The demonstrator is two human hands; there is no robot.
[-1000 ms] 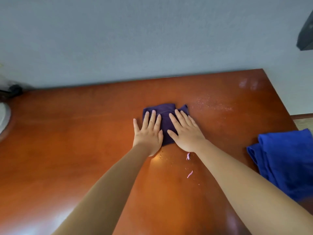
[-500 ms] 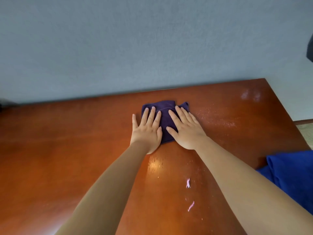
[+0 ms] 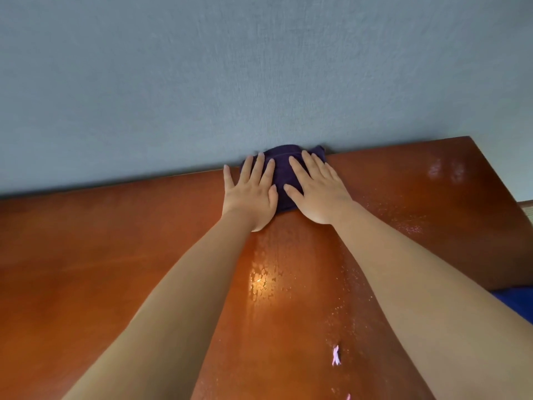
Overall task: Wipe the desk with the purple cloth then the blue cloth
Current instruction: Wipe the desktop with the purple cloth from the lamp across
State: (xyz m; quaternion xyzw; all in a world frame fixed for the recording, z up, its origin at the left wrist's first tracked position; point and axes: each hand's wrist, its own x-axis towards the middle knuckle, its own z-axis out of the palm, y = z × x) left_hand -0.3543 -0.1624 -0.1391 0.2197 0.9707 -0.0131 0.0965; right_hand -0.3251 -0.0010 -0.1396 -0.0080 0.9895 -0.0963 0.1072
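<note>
desk (image 3: 115,255): glossy red-brown wood, wet streaks | wall (image 3: 259,67): grey-blue | left hand (image 3: 250,194), right hand (image 3: 317,192): flat, fingers spread, pressing purple cloth (image 3: 284,166) against wall edge | blue cloth (image 3: 516,304): right edge

Your bare left hand (image 3: 250,194) and bare right hand (image 3: 316,192) carry no gloves, rings or watch that can be seen. Your nails are short and unpainted. Both forearms run back from the wrists uncovered, with no sleeve reaching into view anywhere along them, down to the bottom edge of the head view.
</note>
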